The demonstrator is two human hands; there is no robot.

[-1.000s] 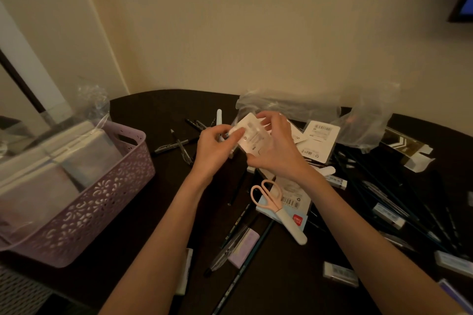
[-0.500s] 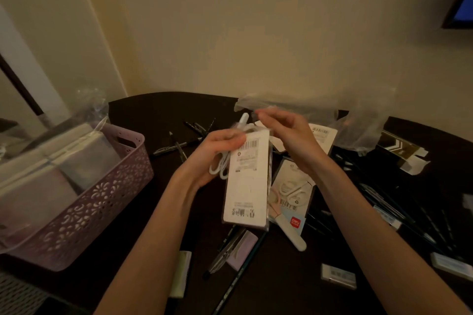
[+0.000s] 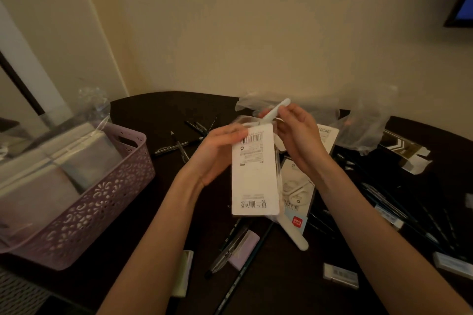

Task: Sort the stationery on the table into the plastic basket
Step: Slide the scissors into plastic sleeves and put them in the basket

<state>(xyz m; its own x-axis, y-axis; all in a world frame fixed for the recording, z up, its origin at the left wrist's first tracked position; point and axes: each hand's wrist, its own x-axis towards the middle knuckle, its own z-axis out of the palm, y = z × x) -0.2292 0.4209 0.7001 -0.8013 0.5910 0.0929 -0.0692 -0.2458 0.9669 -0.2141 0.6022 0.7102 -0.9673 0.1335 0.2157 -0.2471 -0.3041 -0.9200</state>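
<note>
Head view of a sorting task well short of completion. The plastic basket (image 3: 84, 202), lilac with a pierced floral wall, stands at the left edge of the dark bench (image 3: 158, 115) and already holds flat, pale wrapped packs (image 3: 51, 161) under a loose clear film; their exact contents cannot be made out.

Both hands are raised above the middle of the bench. The left hand (image 3: 217, 156) grips the upper left edge of a white packet (image 3: 254, 174), thumb across its barcode end, so that the card hangs upright with its printed back toward the camera. The right hand (image 3: 297, 140) has its fingers curled around a slim white object (image 3: 275, 110) at the packet's top, apparently part of the packet's contents, though this is too blurred to confirm. The packet is thus held in the air, well apart from the basket.

Much stationery remains loose on the bench:
- a second carded packet (image 3: 297, 186) just beneath the hands
- several pens (image 3: 179, 146) toward the far side
- a lilac eraser (image 3: 244, 248) and a boxed eraser (image 3: 340, 275) nearer the camera
- dark pencils (image 3: 409, 215) at right
- empty clear wrappers (image 3: 366, 120) and an opened carton (image 3: 407, 151) at the rear

Judged from this layout, most of the sorting is still to be done.
</note>
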